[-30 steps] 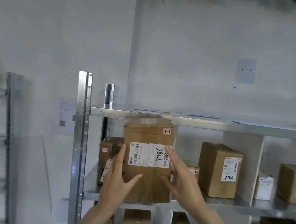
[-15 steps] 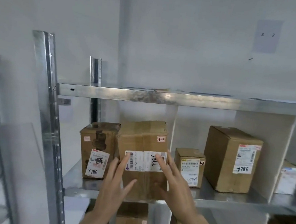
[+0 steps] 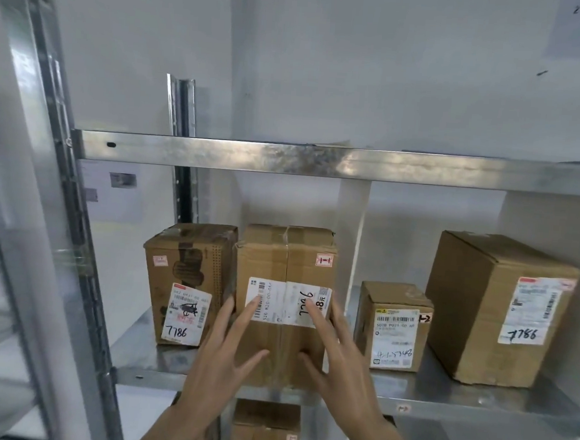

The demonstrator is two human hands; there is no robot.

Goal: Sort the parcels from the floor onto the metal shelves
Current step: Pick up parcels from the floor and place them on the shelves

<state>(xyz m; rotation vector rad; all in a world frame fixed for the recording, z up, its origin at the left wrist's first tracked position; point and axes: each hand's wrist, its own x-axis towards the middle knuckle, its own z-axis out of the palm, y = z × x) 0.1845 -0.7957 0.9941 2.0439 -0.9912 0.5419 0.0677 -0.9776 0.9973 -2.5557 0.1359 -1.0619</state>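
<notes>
Parcel (image 3: 282,305) stood on the metal shelf (image 3: 441,395), left hand (image 3: 224,359) at seven o'clock and right hand (image 3: 337,364) at five pressing straight-fingered, gripping nothing; floor stock unseen.

Matt brown cardboard parcel (image 3: 282,308) (glossy paper label) on shiny galvanised-metal shelf (image 3: 155,358).

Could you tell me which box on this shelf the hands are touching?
The second box from the left, with the sideways white label; both hands press its front.
</notes>
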